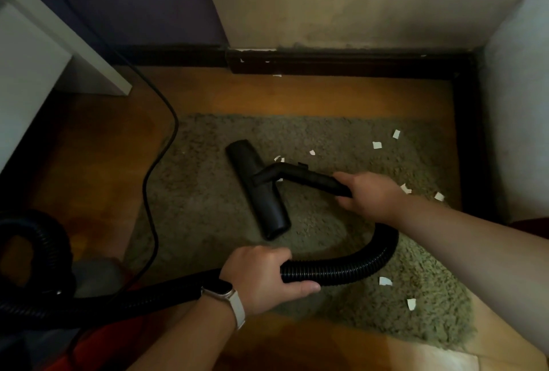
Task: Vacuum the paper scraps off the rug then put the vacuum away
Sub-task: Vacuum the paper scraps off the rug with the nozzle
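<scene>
Gripping one hose (341,272): left hand (261,275), right hand (371,195); eight scraps (377,145) nearby.

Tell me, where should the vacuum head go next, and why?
Probably a short sweep of the vacuum head to the right: most paper scraps on the rug lie that side, the nearest just beside it. The right hand grips the wand; the left hand holds the hose.
</scene>
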A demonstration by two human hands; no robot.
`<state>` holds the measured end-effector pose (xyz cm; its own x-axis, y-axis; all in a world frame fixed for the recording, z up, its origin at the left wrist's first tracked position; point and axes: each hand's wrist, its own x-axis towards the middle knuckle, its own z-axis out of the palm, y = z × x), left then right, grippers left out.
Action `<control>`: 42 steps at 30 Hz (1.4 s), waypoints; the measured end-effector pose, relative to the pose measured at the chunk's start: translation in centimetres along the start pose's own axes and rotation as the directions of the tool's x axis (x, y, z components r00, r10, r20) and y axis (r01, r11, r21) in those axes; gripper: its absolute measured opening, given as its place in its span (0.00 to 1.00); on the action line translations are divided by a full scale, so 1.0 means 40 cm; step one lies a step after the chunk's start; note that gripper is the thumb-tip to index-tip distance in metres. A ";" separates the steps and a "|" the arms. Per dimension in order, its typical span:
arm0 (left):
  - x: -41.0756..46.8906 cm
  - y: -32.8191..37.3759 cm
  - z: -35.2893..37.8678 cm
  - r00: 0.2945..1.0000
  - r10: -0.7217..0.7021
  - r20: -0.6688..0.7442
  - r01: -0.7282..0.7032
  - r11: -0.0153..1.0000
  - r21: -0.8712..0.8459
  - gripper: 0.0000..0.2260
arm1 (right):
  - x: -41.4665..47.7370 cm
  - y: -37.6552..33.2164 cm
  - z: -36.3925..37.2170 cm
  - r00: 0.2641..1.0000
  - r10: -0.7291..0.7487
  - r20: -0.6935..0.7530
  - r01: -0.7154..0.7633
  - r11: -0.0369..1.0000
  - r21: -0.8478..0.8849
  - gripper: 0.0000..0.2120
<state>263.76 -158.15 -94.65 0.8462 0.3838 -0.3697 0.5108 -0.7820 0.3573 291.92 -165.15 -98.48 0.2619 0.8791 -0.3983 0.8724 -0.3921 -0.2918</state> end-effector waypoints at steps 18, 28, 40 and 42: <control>0.037 0.069 -0.005 0.999 0.034 -0.011 -0.034 0.999 0.034 0.32 | -0.084 0.149 0.032 0.947 0.299 -0.119 -0.270 0.938 0.216 0.12; 0.069 0.077 -0.027 0.998 0.056 -0.022 -0.055 0.996 0.067 0.32 | -0.105 0.203 0.032 0.890 0.439 -0.121 -0.355 0.836 0.419 0.13; 0.105 0.040 -0.026 0.998 0.058 0.002 -0.058 0.997 0.044 0.34 | -0.058 0.159 -0.006 0.947 0.316 -0.058 -0.295 0.927 0.233 0.11; 0.093 0.024 -0.026 0.999 0.049 0.011 -0.050 0.997 0.052 0.34 | -0.036 0.127 -0.014 0.958 0.283 -0.045 -0.271 0.946 0.178 0.11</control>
<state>267.56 -156.96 -94.80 0.8687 0.3394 -0.3608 0.4593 -0.8247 0.3300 296.21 -168.24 -98.90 0.5161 0.7436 -0.4251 0.6810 -0.6572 -0.3229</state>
